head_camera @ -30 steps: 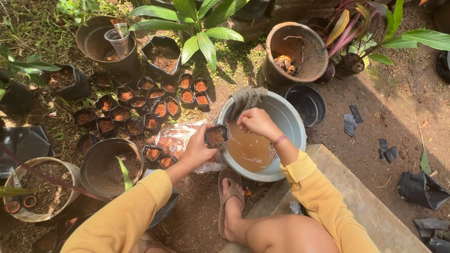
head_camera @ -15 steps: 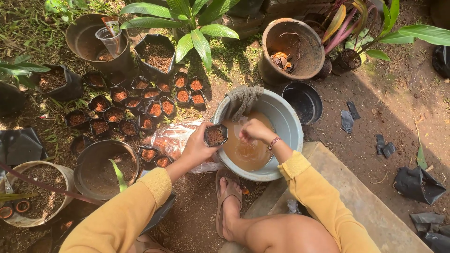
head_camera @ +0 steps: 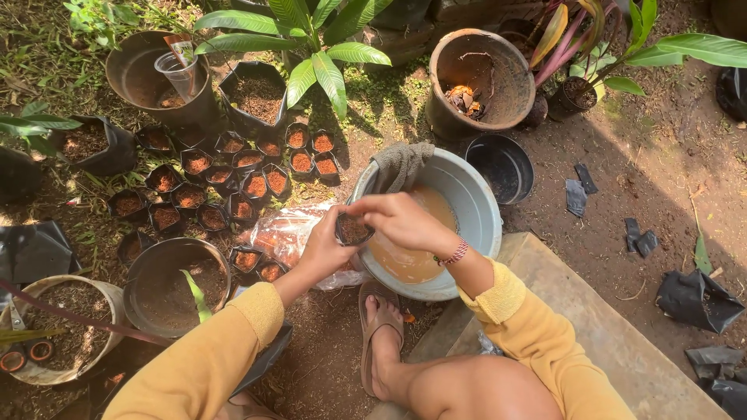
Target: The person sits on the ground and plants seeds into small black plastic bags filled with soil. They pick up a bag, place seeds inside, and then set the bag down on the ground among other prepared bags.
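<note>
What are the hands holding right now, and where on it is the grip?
The left hand holds a small black soil-filled pot by its side wall, over the rim of the grey basin. The right hand reaches over the pot's top, fingertips at the soil.

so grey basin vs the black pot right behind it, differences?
The grey basin is wider and holds murky brown water; the black pot is smaller and looks empty. The basin has a cloth draped over its rim; the pot's rim is bare. Both are round, upright and on the ground.
</note>
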